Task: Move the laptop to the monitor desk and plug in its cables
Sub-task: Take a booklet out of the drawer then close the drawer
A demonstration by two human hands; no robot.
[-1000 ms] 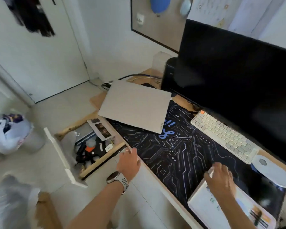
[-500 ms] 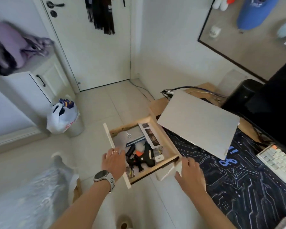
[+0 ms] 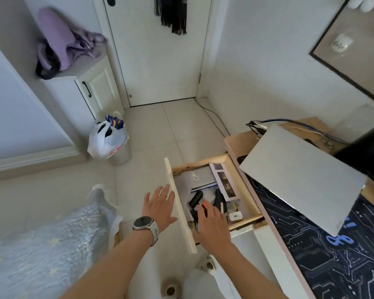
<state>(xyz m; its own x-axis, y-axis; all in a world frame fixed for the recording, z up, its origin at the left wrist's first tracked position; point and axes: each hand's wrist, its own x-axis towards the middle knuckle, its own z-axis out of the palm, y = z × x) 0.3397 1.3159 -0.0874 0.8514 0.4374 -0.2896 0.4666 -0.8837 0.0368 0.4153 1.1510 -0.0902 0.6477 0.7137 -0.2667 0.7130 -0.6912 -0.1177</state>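
Observation:
The closed silver laptop (image 3: 298, 175) lies on the desk, partly over the dark circuit-print desk mat (image 3: 324, 251), beside the black monitor (image 3: 367, 152). Cables (image 3: 257, 126) bunch at the laptop's far corner. The desk drawer (image 3: 244, 221) stands pulled out, full of small items. My left hand (image 3: 160, 207) rests flat against the outside of the drawer front (image 3: 179, 208), fingers spread. My right hand (image 3: 213, 225) reaches down into the drawer over black tools; I cannot tell whether it grips anything.
A bin with a white plastic bag (image 3: 108, 141) stands on the tiled floor near a white cabinet (image 3: 91, 91). A closed door (image 3: 160, 50) is ahead. A patterned bed cover (image 3: 41, 251) fills the lower left. A photo print (image 3: 225, 182) lies in the drawer.
The view has swung left from the monitor and keyboard to the drawer. My right hand left the desk top and went into the drawer; my left hand shifted to the drawer front.

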